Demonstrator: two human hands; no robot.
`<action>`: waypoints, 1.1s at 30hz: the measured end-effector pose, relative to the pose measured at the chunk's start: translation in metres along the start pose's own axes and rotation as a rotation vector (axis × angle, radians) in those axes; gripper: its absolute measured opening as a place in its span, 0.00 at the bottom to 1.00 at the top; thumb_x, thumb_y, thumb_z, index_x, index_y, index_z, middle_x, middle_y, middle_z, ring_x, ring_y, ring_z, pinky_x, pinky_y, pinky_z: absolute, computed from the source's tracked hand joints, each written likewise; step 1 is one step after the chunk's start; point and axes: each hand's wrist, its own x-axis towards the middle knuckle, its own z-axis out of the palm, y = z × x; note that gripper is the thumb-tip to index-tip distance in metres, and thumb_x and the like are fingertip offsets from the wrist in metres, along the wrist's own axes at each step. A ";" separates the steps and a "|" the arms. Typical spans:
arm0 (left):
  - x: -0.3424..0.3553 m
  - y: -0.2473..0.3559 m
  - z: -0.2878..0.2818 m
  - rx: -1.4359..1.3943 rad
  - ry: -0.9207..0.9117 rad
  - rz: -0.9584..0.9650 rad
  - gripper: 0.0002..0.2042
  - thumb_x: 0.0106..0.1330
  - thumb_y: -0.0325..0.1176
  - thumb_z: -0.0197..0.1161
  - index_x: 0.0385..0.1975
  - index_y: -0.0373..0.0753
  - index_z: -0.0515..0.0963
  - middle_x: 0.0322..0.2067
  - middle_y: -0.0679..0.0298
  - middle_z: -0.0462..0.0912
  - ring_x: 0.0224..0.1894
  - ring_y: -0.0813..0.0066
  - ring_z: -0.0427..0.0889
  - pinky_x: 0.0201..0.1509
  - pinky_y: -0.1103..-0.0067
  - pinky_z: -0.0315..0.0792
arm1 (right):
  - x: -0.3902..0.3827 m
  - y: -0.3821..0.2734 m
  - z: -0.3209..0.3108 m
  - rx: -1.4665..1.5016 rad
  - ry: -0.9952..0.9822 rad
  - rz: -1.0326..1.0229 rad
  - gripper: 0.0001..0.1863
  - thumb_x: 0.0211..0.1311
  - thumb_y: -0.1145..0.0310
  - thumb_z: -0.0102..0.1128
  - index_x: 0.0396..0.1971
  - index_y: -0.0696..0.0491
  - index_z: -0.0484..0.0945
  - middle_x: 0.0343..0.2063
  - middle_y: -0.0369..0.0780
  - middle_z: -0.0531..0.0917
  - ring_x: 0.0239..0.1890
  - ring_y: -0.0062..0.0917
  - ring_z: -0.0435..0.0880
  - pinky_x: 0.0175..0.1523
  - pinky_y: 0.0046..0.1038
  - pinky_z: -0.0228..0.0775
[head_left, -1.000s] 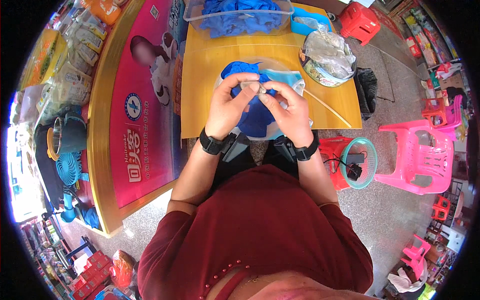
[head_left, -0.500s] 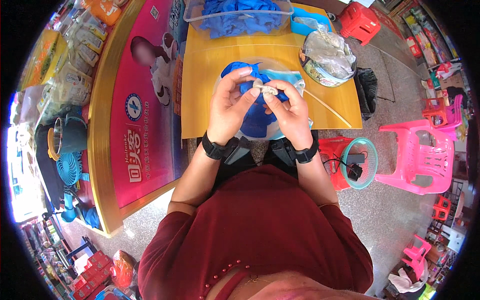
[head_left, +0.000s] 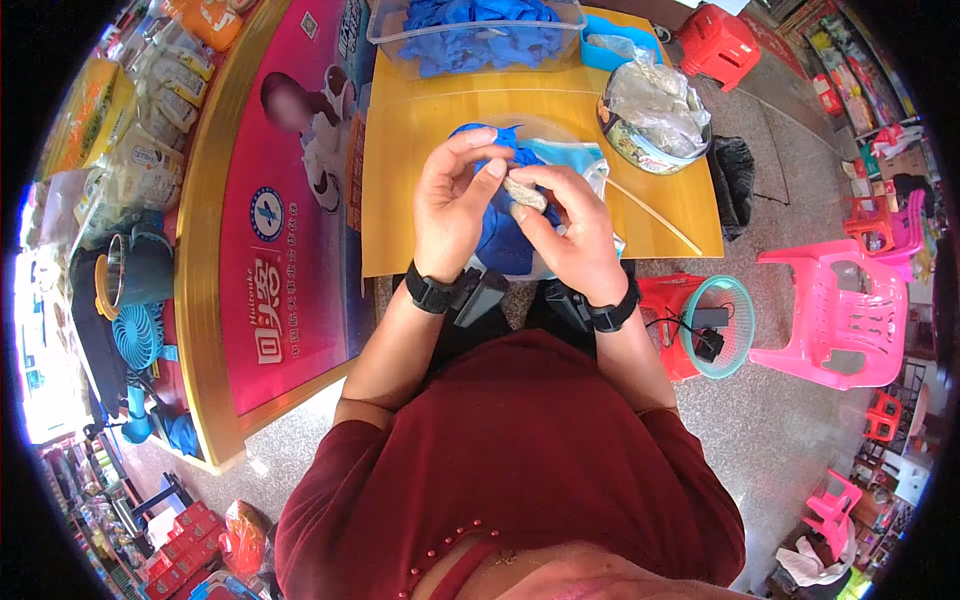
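Hands [head_left: 448,207] close together; right hand [head_left: 576,236] pinches pale lump [head_left: 526,195] over blue fabric [head_left: 507,247]; cannot tell if left hand [head_left: 446,212] grips.

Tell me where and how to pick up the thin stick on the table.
Best pinched about mid-length, I'd judge, from above and the right: the stick is thin and straight, lies on the yellow table, and its far end comes near the light-blue item.

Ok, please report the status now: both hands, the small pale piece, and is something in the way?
Right hand pinching small pale piece. Left hand close at its upper end, contact unclear. Blue material below; no obstruction visible.
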 end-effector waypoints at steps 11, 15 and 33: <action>-0.002 0.014 -0.008 0.401 -0.160 0.009 0.16 0.61 0.14 0.57 0.48 0.36 0.74 0.42 0.64 0.78 0.43 0.81 0.77 0.44 0.85 0.74 | -0.002 0.001 -0.006 0.087 0.020 0.046 0.08 0.57 0.78 0.61 0.37 0.57 0.78 0.36 0.37 0.78 0.34 0.18 0.77 0.35 0.19 0.71; 0.000 0.002 -0.013 0.348 -0.112 0.102 0.14 0.60 0.14 0.58 0.45 0.36 0.75 0.36 0.66 0.80 0.40 0.82 0.78 0.45 0.84 0.74 | -0.001 0.003 -0.006 0.093 -0.009 -0.005 0.07 0.56 0.74 0.65 0.35 0.56 0.79 0.35 0.38 0.79 0.35 0.18 0.76 0.36 0.20 0.69; -0.005 0.019 0.006 0.517 -0.188 0.128 0.17 0.57 0.15 0.62 0.46 0.36 0.75 0.44 0.63 0.78 0.44 0.77 0.78 0.48 0.82 0.73 | 0.000 -0.009 -0.009 0.148 0.221 0.140 0.09 0.62 0.75 0.59 0.42 0.56 0.75 0.33 0.35 0.81 0.32 0.13 0.76 0.36 0.15 0.70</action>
